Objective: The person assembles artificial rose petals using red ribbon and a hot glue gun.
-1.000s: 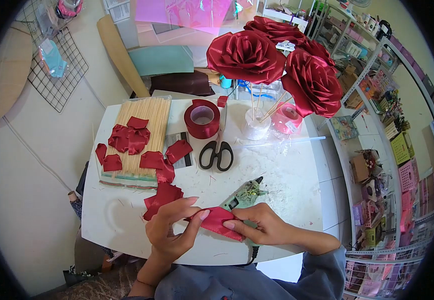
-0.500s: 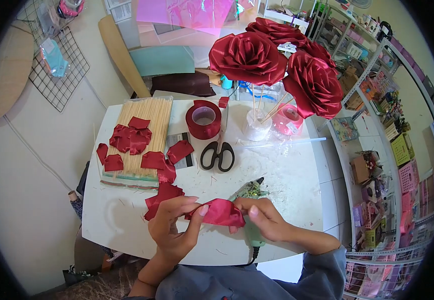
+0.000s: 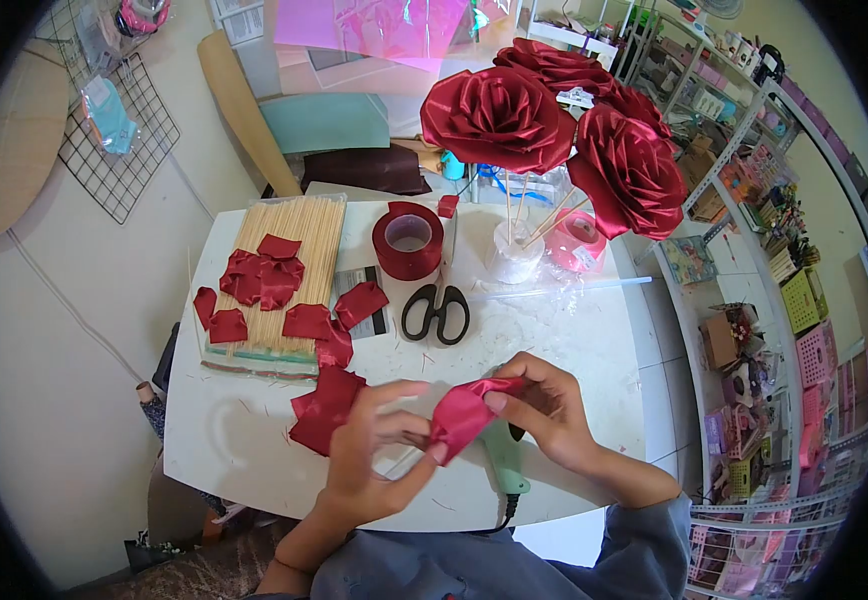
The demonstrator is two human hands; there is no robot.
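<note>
A shiny red ribbon piece (image 3: 462, 415) is held tilted between my two hands above the front of the white table. My right hand (image 3: 554, 415) pinches its upper right end between thumb and fingers. At the lower left end, my left hand (image 3: 379, 460) has its thumb against the satin, fingers curled partly behind it. Below the ribbon and my right hand lies a pale green glue gun (image 3: 505, 462), its front part hidden. Left of my left hand, cut red ribbon pieces (image 3: 326, 410) lie in a small pile.
Black-handled scissors (image 3: 436, 314) and a red ribbon roll (image 3: 408, 241) lie behind my hands. More ribbon pieces rest on a pack of bamboo sticks (image 3: 314, 240). Large red ribbon roses (image 3: 499, 120) stand in a white holder (image 3: 516, 255). Shelves (image 3: 744, 240) line the right side.
The ribbon piece has moved slightly right and up and turned from level to slanting, right end higher. My left hand has shifted right; my right hand has risen and moved right, uncovering less of the glue gun's front.
</note>
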